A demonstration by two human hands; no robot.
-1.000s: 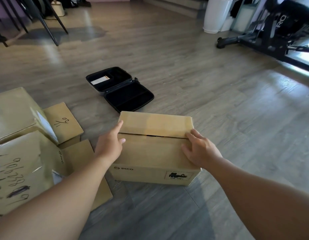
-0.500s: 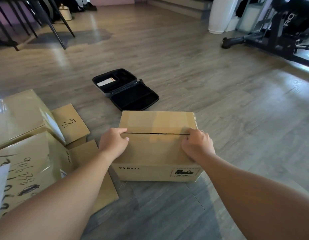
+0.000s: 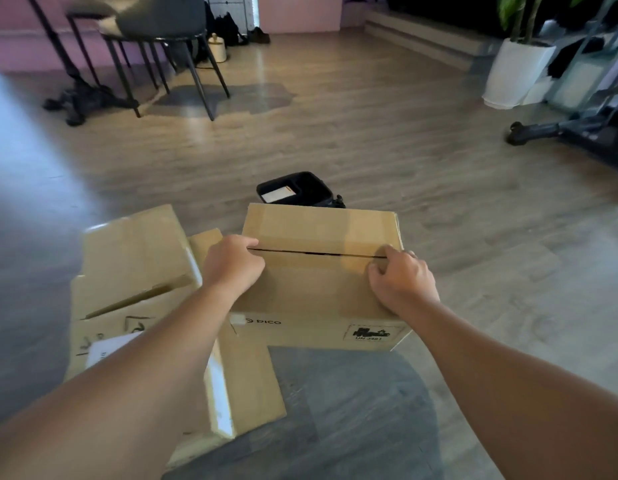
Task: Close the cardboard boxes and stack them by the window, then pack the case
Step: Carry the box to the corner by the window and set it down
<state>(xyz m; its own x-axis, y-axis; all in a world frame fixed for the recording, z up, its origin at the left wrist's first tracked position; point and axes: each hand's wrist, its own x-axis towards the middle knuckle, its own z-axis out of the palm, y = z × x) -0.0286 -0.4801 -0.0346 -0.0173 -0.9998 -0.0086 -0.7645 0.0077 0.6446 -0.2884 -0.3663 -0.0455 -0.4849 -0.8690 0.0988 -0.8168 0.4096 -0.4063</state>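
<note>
Head view, near to far. Both forearms reach in from near edge. L hand and R hand sit at the two ends of the top seam of the PICO box. Fingers of both are curled in; knuckles rest on the flaps. Whether they pinch the flap edges or only press down: cannot tell.

Change since 1 s ago: fingers then lay flatter on the lid, L hand at the left corner. Now both hands are bunched at the seam ends, and the box looks raised off the floor, hiding the near half of the case, which showed fully before. Camera has also tilted up; more of the room shows. Judgement: flaps are shut, only a thin dark slit left, so closing is done for this box and carrying to the window prob. begins.

Box sits centre frame, long axis left-right, seam along it, printed label face toward the person.

Left, just beside it: two more cardboard boxes, flaps partly loose, handwriting and a white label on the near one. These likely need closing yet.

Far: black case lies open on the wood floor, white card inside, not packed. Beyond: chair far left, white planter far right.
</note>
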